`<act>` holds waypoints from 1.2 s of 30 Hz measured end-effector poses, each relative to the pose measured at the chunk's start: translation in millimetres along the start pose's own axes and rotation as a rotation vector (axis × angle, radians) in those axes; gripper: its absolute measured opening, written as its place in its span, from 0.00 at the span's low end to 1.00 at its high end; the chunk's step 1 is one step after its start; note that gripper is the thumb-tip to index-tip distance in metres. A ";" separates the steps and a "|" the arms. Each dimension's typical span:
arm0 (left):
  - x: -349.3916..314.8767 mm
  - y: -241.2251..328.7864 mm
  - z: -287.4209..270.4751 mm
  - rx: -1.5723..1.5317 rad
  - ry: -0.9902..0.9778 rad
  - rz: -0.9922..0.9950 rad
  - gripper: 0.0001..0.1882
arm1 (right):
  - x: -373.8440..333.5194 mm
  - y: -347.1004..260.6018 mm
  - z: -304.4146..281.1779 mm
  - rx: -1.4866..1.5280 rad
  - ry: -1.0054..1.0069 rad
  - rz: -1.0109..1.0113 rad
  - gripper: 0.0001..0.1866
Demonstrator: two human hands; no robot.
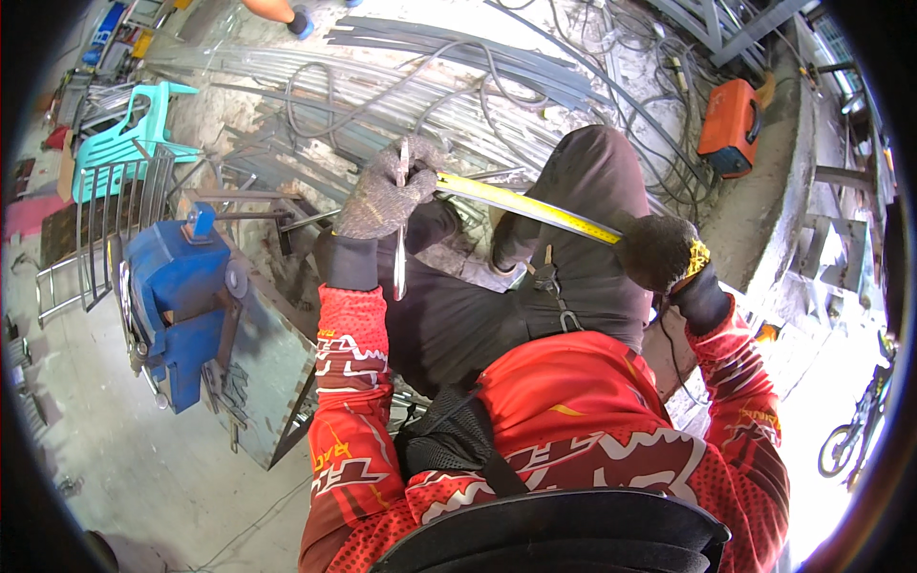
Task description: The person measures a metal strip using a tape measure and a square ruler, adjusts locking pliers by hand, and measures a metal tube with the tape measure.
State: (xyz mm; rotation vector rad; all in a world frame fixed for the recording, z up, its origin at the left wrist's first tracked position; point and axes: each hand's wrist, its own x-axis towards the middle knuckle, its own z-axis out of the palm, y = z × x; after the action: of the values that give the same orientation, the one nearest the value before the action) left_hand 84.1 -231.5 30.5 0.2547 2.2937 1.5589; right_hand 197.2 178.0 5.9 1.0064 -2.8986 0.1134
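A yellow tape measure blade [527, 204] stretches between my two gloved hands, above my bent leg. My left hand [387, 189], in a grey knit glove, is closed around a thin, silvery metal strip [400, 256] that points down toward my sleeve. The tape's end meets the fingers of that same hand. At the blade's other end, my right hand [659, 253], in a dark glove with a yellow patterned part, is closed on the tape measure. Its case is hidden inside the glove.
To the left stands a blue bench vise [179, 296] on a metal-topped stand [267, 411]. Behind it are a teal plastic chair [134, 134] and a metal grille [124, 215]. Long metal bars [458, 57] and cables cover the floor ahead. An orange machine [729, 129] sits far right.
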 end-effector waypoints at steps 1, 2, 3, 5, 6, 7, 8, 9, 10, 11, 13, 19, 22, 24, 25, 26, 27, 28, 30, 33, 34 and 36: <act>-0.2 -1.6 0.0 0.002 0.003 -0.001 0.08 | 1.4 0.4 -1.1 0.002 0.002 -0.002 0.13; -0.3 -3.3 1.0 -0.036 0.005 -0.003 0.07 | 3.5 1.1 -4.1 -0.010 -0.076 -0.024 0.13; -0.9 -4.9 0.7 -0.074 0.008 -0.005 0.07 | 5.9 1.1 -5.8 -0.021 -0.153 -0.047 0.14; -2.8 -5.5 -0.5 -0.096 0.016 0.016 0.07 | 7.2 -0.3 -6.1 0.012 -0.135 -0.009 0.12; -4.7 -5.8 -2.0 -0.118 0.020 0.038 0.07 | 8.9 -1.8 -6.8 0.029 -0.126 0.009 0.12; -7.0 -1.9 -1.7 -0.119 0.025 0.035 0.07 | 8.7 -2.6 -7.5 0.046 -0.120 0.029 0.11; -11.4 2.2 -2.3 -0.154 0.086 -0.038 0.08 | 9.8 -4.0 -9.0 0.028 -0.124 0.043 0.10; -17.3 6.8 -2.5 -0.188 0.148 -0.112 0.09 | 10.8 -4.8 -9.3 0.012 -0.129 0.056 0.09; -27.1 15.0 -1.1 -0.269 0.209 -0.158 0.12 | 8.4 -2.5 -5.9 0.012 -0.126 0.054 0.09; -37.8 12.4 3.4 -0.269 0.209 -0.160 0.12 | 2.9 1.2 0.8 0.006 -0.054 0.007 0.09; -61.0 4.2 15.5 -0.458 0.311 -0.200 0.12 | 2.7 0.7 2.8 0.003 0.020 -0.044 0.09; -111.5 -11.1 60.0 -0.339 0.393 -0.059 0.16 | 7.1 -2.8 -1.3 0.042 -0.045 0.039 0.08; -126.9 -40.8 60.2 -0.543 -0.010 -0.001 0.21 | 7.5 1.0 0.4 0.063 0.035 0.020 0.08; -129.6 -35.1 62.2 -0.405 -0.076 -0.137 0.22 | -2.6 4.6 11.8 0.121 0.036 0.028 0.09; -131.6 -32.2 57.6 -0.286 -0.130 -0.185 0.22 | -5.3 3.3 13.0 0.141 0.039 0.030 0.09; -130.3 -24.2 55.3 -0.290 -0.132 -0.188 0.22 | -1.9 1.9 11.8 0.103 0.057 0.009 0.08; -130.1 -14.5 52.6 -0.234 -0.040 -0.158 0.20 | 0.7 -0.7 9.2 0.087 0.061 -0.001 0.08; -129.4 -1.3 50.7 -0.172 0.049 -0.123 0.19 | 3.2 -1.8 5.8 0.064 0.073 -0.009 0.08; -132.0 26.1 48.1 -0.032 0.116 -0.076 0.18 | 6.4 -4.2 -3.4 0.016 -0.023 0.036 0.09; -156.6 53.8 34.7 0.232 0.269 -0.069 0.11 | 8.0 -4.5 -0.9 0.000 0.071 -0.033 0.08; -164.2 55.4 25.7 -0.087 0.305 -0.244 0.09 | 7.0 -4.0 -0.6 0.002 0.069 -0.038 0.08; -174.2 63.4 23.8 -0.400 0.308 -0.412 0.04 | 1.1 0.6 0.6 0.044 0.085 0.013 0.08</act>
State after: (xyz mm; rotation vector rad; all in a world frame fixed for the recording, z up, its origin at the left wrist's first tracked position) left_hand 250.6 -246.6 114.1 -0.5580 1.9976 1.8671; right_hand 196.0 177.8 5.3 0.9648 -2.8375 0.2159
